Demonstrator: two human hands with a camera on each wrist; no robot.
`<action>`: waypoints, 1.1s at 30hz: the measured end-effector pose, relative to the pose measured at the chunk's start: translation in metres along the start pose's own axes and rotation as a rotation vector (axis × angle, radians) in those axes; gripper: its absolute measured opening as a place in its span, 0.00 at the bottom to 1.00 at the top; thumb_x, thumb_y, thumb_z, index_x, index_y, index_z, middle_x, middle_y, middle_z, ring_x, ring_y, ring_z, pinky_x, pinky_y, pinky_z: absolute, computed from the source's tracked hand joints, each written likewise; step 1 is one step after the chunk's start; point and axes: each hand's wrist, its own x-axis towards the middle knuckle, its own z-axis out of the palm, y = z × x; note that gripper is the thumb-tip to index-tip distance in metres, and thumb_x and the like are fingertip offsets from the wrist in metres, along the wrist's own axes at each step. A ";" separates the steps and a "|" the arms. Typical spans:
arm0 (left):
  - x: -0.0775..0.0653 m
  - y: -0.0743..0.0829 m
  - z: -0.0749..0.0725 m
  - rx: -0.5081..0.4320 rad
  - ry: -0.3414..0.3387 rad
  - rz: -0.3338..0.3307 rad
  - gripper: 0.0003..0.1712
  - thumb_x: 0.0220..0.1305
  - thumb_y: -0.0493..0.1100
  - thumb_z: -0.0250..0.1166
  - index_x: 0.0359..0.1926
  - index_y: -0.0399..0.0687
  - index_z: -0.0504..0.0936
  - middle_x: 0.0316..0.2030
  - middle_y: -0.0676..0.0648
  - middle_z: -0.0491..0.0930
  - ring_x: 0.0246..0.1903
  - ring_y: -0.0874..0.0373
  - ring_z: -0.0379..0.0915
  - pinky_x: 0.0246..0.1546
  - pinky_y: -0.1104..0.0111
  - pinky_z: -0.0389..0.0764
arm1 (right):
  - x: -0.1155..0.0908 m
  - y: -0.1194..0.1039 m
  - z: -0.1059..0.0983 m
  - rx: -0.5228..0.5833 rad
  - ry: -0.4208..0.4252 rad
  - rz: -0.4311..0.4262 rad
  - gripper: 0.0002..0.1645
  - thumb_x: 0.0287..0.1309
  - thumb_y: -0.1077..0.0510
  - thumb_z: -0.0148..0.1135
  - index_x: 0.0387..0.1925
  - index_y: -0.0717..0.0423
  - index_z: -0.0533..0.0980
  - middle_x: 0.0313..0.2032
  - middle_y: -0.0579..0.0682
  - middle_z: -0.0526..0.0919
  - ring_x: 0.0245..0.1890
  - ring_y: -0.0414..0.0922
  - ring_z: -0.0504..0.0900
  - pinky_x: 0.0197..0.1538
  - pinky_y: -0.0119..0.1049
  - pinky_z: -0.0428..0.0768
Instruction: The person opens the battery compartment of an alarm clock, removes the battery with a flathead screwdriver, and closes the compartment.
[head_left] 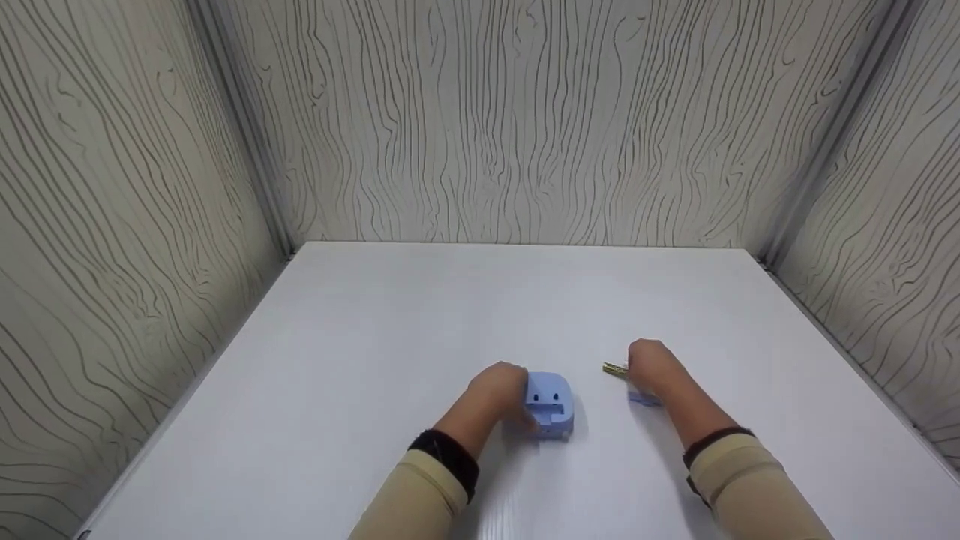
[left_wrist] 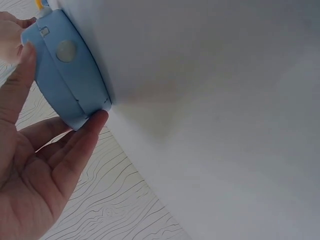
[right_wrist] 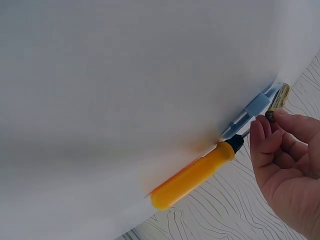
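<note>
- Beige sleeves cross the head view's lower edge.
- Left hand grips the side of a blue device on the white table, recess facing up.
- Right hand pinches a gold battery, well apart from the device.
- Blue cover and yellow-handled screwdriver lie near the right hand.

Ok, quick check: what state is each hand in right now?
Left hand: closed, holding the light-blue plastic device between thumb and fingers.
Right hand: closed, pinching the gold-coloured cylindrical battery.
</note>
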 end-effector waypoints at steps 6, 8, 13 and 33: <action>0.000 0.001 0.000 0.009 -0.006 0.006 0.38 0.33 0.53 0.78 0.48 0.45 0.78 0.39 0.49 0.79 0.43 0.54 0.74 0.49 0.64 0.74 | -0.003 -0.001 0.004 -0.045 0.002 -0.012 0.03 0.53 0.67 0.55 0.29 0.65 0.74 0.24 0.52 0.74 0.26 0.46 0.72 0.35 0.43 0.77; 0.000 0.002 0.000 0.012 -0.011 0.003 0.38 0.33 0.53 0.78 0.49 0.45 0.78 0.40 0.48 0.79 0.43 0.54 0.74 0.49 0.64 0.74 | -0.004 -0.002 0.004 -0.055 -0.001 -0.015 0.02 0.53 0.67 0.55 0.29 0.65 0.73 0.24 0.52 0.74 0.26 0.46 0.72 0.35 0.43 0.77; 0.000 0.001 0.000 0.042 0.001 0.006 0.38 0.32 0.55 0.78 0.47 0.44 0.79 0.39 0.48 0.80 0.42 0.55 0.75 0.48 0.65 0.75 | -0.004 0.000 0.005 -0.047 0.018 -0.047 0.02 0.50 0.68 0.58 0.26 0.63 0.73 0.23 0.51 0.74 0.25 0.46 0.72 0.35 0.42 0.77; 0.000 0.000 0.000 0.022 0.001 0.004 0.37 0.31 0.55 0.78 0.46 0.44 0.80 0.36 0.49 0.80 0.38 0.56 0.75 0.47 0.65 0.75 | -0.022 0.011 -0.007 -0.037 0.000 -0.106 0.05 0.49 0.62 0.63 0.27 0.62 0.76 0.24 0.50 0.75 0.26 0.46 0.73 0.34 0.43 0.76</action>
